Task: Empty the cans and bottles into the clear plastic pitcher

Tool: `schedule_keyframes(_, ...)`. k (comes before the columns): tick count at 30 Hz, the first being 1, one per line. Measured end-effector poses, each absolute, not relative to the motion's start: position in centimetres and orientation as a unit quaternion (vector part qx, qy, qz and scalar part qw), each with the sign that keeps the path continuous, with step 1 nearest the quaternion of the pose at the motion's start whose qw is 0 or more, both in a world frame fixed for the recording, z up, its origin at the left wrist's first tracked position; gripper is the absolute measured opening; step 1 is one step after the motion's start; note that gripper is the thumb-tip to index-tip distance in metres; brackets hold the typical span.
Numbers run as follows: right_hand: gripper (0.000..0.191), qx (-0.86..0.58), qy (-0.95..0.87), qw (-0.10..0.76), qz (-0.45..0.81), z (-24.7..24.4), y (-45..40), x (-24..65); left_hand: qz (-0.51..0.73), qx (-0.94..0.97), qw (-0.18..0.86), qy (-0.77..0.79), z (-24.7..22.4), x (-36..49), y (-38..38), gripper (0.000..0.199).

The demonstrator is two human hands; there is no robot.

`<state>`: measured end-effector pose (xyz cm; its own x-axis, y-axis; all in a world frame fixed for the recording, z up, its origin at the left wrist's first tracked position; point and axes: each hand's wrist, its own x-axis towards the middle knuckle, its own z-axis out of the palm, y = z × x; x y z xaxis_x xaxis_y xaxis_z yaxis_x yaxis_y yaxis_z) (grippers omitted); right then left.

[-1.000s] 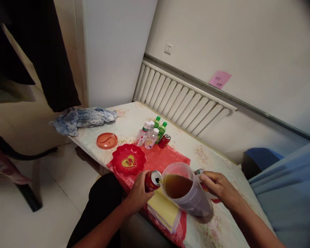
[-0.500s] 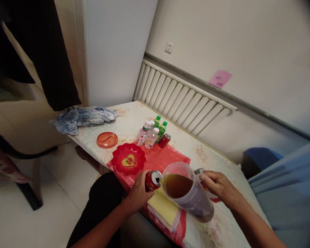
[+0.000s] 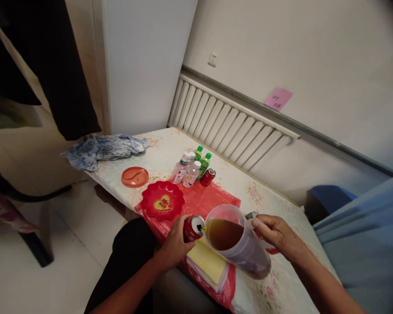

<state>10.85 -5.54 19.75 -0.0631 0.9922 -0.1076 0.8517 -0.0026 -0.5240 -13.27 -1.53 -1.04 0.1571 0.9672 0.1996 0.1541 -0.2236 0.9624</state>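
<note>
My left hand (image 3: 175, 244) is closed around a red drink can (image 3: 190, 230), its top turned toward the pitcher. My right hand (image 3: 278, 231) grips the handle of a clear plastic pitcher (image 3: 252, 255) that is tilted left and holds brown liquid (image 3: 225, 234). The pitcher's lip is right at the can's opening, with yellowish liquid between them; which way it flows I cannot tell. Partly hidden behind the pitcher and my right hand is another can (image 3: 250, 215). Below the can and pitcher lies a folded yellow cloth (image 3: 208, 266) on red plastic sheeting (image 3: 212, 196).
A red scalloped plate (image 3: 147, 203) and an orange round dish (image 3: 126, 178) are left of the sheeting. Several bottles (image 3: 190, 174) stand beside a red can (image 3: 208, 177) toward the back. A blue-patterned cloth (image 3: 113, 150) lies at the table's (image 3: 163, 144) far left. Behind runs a radiator (image 3: 222, 113).
The view has shifted very slightly. Both hands keep the can and the tilted pitcher in nearly the same place.
</note>
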Motion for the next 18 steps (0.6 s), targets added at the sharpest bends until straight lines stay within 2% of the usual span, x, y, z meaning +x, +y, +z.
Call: schedule_keyframes(18,0.044,-0.661,-0.694,0.16,0.236,19.92,-5.63,10.68,0.464,0.625,0.441,0.447,-1.06,-13.4,-1.67,0.067)
